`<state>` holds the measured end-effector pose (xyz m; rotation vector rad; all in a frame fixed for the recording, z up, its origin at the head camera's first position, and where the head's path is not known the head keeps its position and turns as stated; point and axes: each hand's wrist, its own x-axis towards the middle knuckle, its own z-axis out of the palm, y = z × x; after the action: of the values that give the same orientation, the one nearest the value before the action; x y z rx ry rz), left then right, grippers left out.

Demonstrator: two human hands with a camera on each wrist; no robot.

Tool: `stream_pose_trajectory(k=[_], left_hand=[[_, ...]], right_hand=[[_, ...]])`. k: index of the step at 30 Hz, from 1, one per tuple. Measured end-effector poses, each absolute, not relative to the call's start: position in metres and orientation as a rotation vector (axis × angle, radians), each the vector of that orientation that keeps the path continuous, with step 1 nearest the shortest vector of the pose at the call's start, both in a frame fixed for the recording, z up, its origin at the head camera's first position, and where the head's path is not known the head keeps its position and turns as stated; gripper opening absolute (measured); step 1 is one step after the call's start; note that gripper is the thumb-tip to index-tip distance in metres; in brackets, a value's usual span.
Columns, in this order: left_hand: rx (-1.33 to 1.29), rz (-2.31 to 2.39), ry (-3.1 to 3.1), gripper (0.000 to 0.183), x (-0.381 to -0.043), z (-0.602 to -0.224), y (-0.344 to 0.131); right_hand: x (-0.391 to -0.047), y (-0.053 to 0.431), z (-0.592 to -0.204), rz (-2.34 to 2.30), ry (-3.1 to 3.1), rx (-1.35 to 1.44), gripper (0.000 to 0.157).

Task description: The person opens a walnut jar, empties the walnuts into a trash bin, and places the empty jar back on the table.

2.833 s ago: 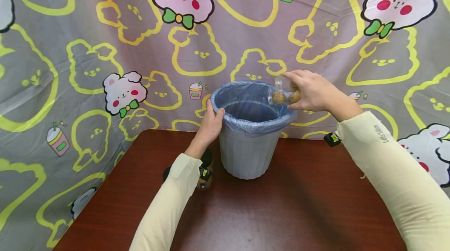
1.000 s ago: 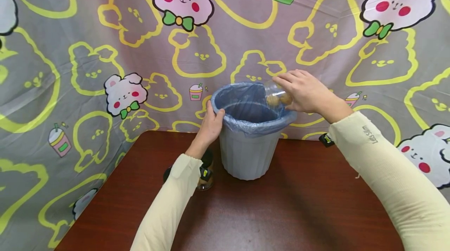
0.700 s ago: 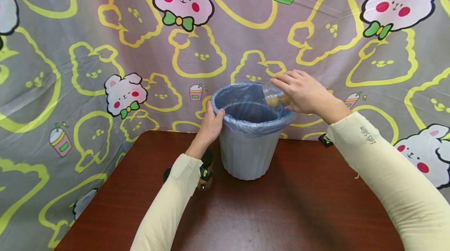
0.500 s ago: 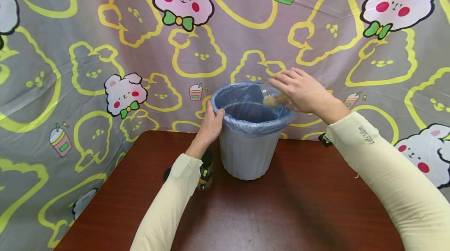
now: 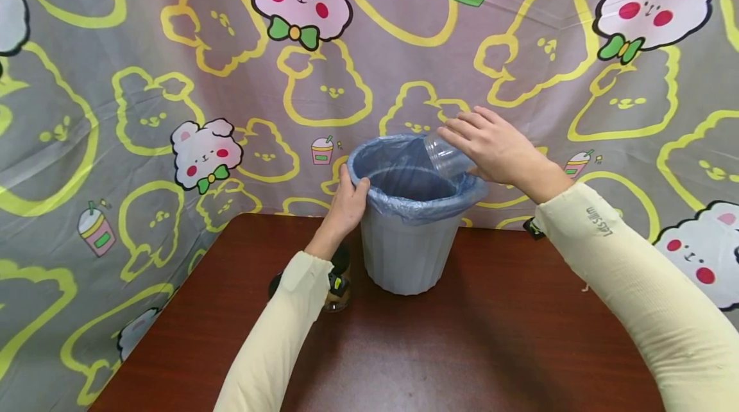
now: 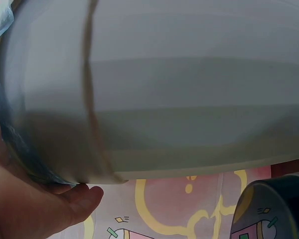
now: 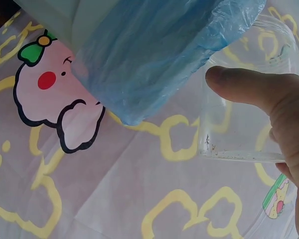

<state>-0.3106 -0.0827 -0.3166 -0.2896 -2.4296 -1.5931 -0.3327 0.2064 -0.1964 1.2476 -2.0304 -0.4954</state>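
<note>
A grey trash bin (image 5: 407,258) with a blue plastic liner (image 5: 418,208) folded over its rim stands on the table. My left hand (image 5: 346,206) grips the bin's left rim, thumb over the liner; the left wrist view shows the bin's side (image 6: 189,84) beside that hand (image 6: 40,204). Over the right part of the opening, my right hand (image 5: 499,154) holds a clear jar (image 5: 449,156) tipped with its mouth toward the bin. In the right wrist view the jar (image 7: 239,127) contains only small brown crumbs near its base. The bin's bottom is hidden.
Dark-lidded clear jars (image 5: 337,300) with brownish contents stand left of the bin, partly behind my left forearm. The reddish-brown table (image 5: 392,354) reaches back to a patterned cloth (image 5: 392,65) hanging close behind the bin.
The brown round pieces seen in the jar earlier have left it. My right hand has moved slightly left and tipped the jar further over the bin. The left hand stays put.
</note>
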Motion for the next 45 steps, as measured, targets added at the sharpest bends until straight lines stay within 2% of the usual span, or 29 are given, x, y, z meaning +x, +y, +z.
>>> stream_pose_trajectory(k=[10,18,30,39,45], left_hand=[[-0.273,-1.580,-2.442,0.075,-0.311,-0.317,-0.083],[-0.282,-1.575,-2.441,0.075,-0.311,-0.316,-0.083],[-0.279,-1.578,-2.425,0.075,-0.311,-0.317,-0.082],[-0.280,-1.579,-2.411,0.075,-0.311,-0.318,-0.081],[-0.265,-1.595,-2.430,0.075,-0.311,-0.317,-0.082]], right_hand=[[-0.334,0.207,-0.200,-0.431,-2.037,1.246,0.099],[-0.336,0.213,-0.206,-0.116,-2.127,1.193,0.097],[-0.317,0.234,-0.203,0.448,-2.505,0.777,0.101],[-0.312,0.261,-0.218,0.839,-2.494,0.658,0.104],[-0.309,0.271,-0.226,0.984,-2.482,0.593,0.096]])
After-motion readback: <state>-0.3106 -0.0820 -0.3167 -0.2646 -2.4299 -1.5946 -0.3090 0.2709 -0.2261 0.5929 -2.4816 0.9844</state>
